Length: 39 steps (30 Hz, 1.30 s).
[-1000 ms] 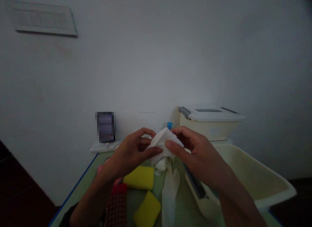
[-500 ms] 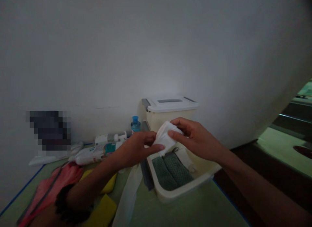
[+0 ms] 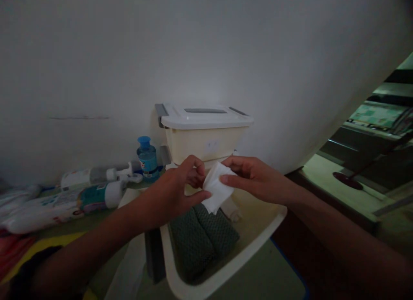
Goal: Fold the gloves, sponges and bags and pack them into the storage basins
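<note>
A small folded white cloth point(image 3: 217, 189) is held up between my two hands over an open cream bin point(image 3: 240, 261). My right hand point(image 3: 258, 179) pinches its right side, with the thumb on the front. On its left side, my left hand point(image 3: 179, 188) has the thumb against the lower corner and the fingers curled by the upper edge. Inside the bin lie folded dark green textured cloths point(image 3: 193, 240), and beside them is a rolled white cloth point(image 3: 234, 212), partly hidden by what I hold.
Behind stands a lidded cream box point(image 3: 206, 139) against the wall. A blue bottle point(image 3: 147, 160) is upright left of it; white pump bottles point(image 3: 79, 179) and a white-and-teal package point(image 3: 64, 205) lie further left. A yellow item point(image 3: 48, 244) is under my left forearm.
My view has shifted right and closer, so the bin and bottles appear lower and further left. The white cloth is still in my hands, and my left fingers have curled up off its upper edge.
</note>
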### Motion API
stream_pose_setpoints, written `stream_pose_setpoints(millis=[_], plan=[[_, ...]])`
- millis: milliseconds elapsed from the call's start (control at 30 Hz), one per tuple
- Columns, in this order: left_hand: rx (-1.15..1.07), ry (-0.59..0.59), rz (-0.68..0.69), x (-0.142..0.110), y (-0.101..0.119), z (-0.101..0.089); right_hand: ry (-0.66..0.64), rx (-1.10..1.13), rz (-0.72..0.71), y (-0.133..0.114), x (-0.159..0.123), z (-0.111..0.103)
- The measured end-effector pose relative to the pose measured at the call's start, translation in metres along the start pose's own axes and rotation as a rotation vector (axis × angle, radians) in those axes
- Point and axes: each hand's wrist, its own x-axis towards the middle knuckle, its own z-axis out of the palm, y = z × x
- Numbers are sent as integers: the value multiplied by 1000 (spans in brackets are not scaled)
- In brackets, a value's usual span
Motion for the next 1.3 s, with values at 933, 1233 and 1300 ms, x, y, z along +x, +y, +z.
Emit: stream_pose_setpoints(millis=[933, 1233, 1300], plan=[[142, -156, 20, -5, -1, 9, -140, 94, 140, 13, -7, 1], [526, -448, -28, -5, 8, 8, -240, -786, 8, 12, -19, -29], [531, -448, -25, -5, 8, 9, -297, -833, 41, 15, -19, -29]])
